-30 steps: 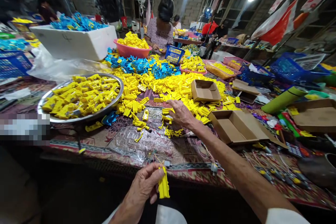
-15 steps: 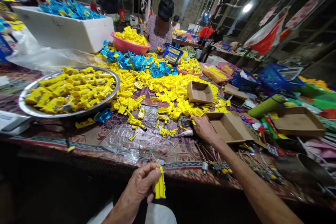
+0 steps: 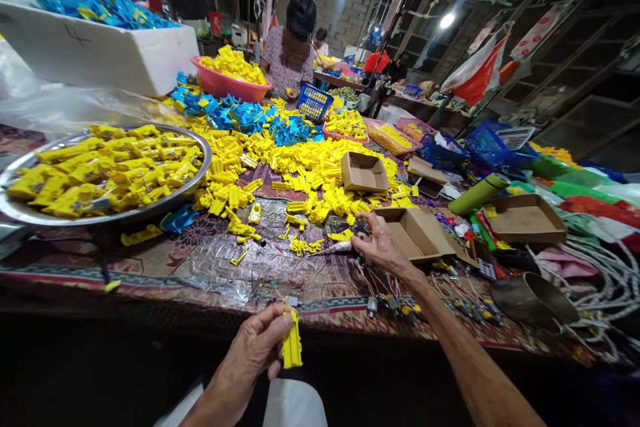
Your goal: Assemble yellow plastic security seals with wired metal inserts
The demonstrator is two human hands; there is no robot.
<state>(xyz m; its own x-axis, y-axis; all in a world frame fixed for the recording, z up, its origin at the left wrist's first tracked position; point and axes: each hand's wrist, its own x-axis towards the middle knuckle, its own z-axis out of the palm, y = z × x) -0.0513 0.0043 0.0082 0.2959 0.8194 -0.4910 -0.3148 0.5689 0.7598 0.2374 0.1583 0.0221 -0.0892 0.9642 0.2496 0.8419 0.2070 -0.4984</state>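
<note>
My left hand (image 3: 255, 347), at the table's front edge, is closed on a yellow plastic casing (image 3: 292, 341) between thumb and fingers. Thin wires and a small grey part (image 3: 292, 301) show at the casing's upper end. My right hand (image 3: 377, 243) is over the table with its fingers apart and nothing visible in them. Beside its fingertips lies a screwdriver (image 3: 341, 247) with a pale, clear-looking handle, its shaft pointing left. A yellow piece (image 3: 341, 235) lies just beyond the handle. Small yellow clips (image 3: 306, 245) lie near the screwdriver's tip.
Heaped yellow casings (image 3: 315, 167) spread across the table, with blue parts (image 3: 240, 113) behind. A metal tray (image 3: 205, 170) of yellow assemblies stands left. Cardboard boxes (image 3: 423, 233) and wired motors (image 3: 400, 307) lie right. A person (image 3: 295, 47) sits opposite.
My right hand has opened its fingers and drawn slightly back; a yellow piece now lies beside its fingertips. My left hand still holds the yellow casing. The view has shifted to the right.
</note>
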